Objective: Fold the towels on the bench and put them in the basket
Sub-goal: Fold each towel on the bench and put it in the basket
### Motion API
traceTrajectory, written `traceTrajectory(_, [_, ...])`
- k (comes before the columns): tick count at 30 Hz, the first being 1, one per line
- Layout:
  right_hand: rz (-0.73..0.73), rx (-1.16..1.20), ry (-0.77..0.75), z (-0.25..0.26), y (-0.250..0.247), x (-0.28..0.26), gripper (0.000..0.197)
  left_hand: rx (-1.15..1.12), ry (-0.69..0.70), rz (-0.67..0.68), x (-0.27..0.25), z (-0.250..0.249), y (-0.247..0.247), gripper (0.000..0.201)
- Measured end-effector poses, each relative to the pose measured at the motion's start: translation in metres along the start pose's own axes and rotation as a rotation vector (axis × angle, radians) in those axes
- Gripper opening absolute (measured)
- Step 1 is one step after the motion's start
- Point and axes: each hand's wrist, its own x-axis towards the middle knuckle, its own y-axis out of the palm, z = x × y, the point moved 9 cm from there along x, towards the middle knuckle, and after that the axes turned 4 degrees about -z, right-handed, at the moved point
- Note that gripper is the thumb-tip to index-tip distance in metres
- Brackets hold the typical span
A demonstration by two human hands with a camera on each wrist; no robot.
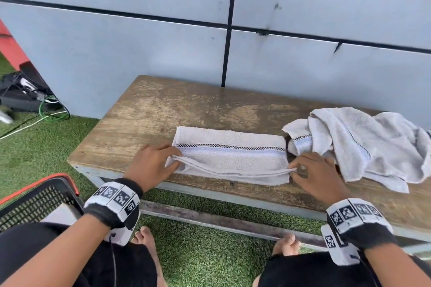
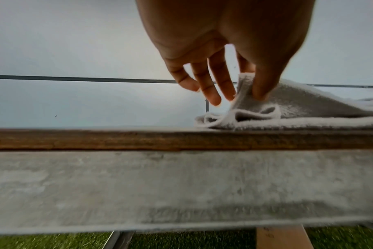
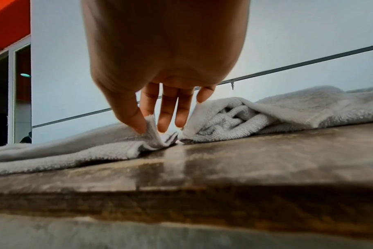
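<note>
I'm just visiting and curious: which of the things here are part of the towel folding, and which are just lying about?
Part of the job:
- flat towel, pinched at its ends by left hand and right hand
- crumpled towel, waiting
- bench
- basket, on the grass

Just lying about:
- cables
- dark gear by the wall

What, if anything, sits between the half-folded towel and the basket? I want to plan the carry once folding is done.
Nothing visible does. The half-folded towel, pinched at its ends by the left hand and right hand, lies near the bench's front edge. The basket sits on the grass below left; the crumpled towel lies on the opposite side.
</note>
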Motion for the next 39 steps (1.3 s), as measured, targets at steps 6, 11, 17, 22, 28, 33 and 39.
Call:
traceTrajectory(6, [-0.039, 0.015, 0.020, 0.004, -0.006, 0.009, 0.014, -0.244, -0.246, 0.162, 0.008, 0.008, 0.014, 0.022])
traceTrajectory(11, [-0.026, 0.002, 0.014, 0.003, -0.004, 0.010, 0.014, -0.160, -0.133, 0.205, 0.007, -0.003, 0.013, 0.042])
traceTrajectory(17, [-0.029, -0.009, 0.001, 0.004, -0.004, 0.008, 0.011, -0.137, -0.127, 0.131, 0.003, -0.006, 0.016, 0.038])
traceTrajectory(22, [-0.053, -0.007, 0.007, 0.006, -0.010, 0.007, 0.011, -0.301, -0.227, 0.021, 0.001, 0.003, 0.009, 0.026])
traceTrajectory(28, [-0.104, 0.064, 0.021, 0.012, -0.020, 0.009, 0.009, -0.404, -0.332, -0.016, 0.005, 0.010, 0.001, 0.019])
traceTrajectory(33, [-0.238, 0.273, 0.022, 0.015, -0.060, 0.017, 0.020, -0.419, -0.253, -0.186, 0.030, 0.010, -0.047, 0.016])
traceTrajectory(39, [-0.365, 0.456, -0.036, 0.034, -0.144, 0.019, 0.026, -0.568, -0.259, -0.203, 0.056, -0.004, -0.118, 0.033])
